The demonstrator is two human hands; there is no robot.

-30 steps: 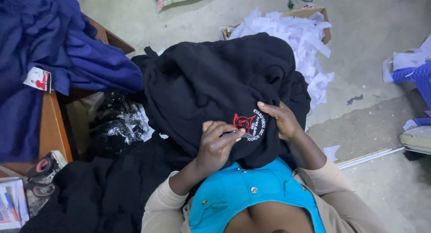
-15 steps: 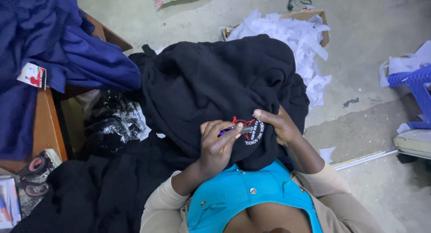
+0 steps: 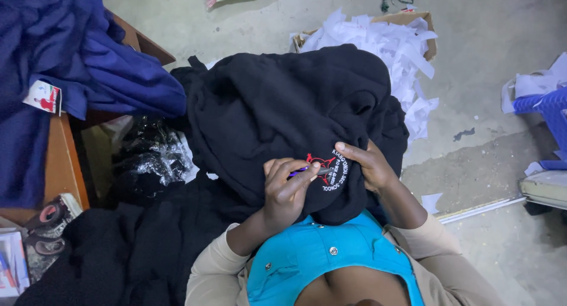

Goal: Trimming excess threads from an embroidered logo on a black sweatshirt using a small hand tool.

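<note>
A black sweater (image 3: 283,105) is heaped over my lap, with a red and white embroidered badge (image 3: 328,167) facing up. My left hand (image 3: 288,191) grips a slim purple and grey tool (image 3: 312,171), its tip lying on the badge. My right hand (image 3: 367,164) holds the fabric at the badge's right edge, thumb on top and fingers tucked under the cloth. The two hands are a few centimetres apart, either side of the badge.
More black garments (image 3: 112,253) lie at my lower left beside crumpled black plastic bags (image 3: 150,158). Blue cloth (image 3: 65,64) drapes a wooden table (image 3: 59,170). A cardboard box of white paper strips (image 3: 390,40) sits ahead; a blue crate (image 3: 546,108) is at the right.
My left hand has worked the tool a little to the right across the badge. My right hand has stayed on the fabric, its thumb shifting slightly.
</note>
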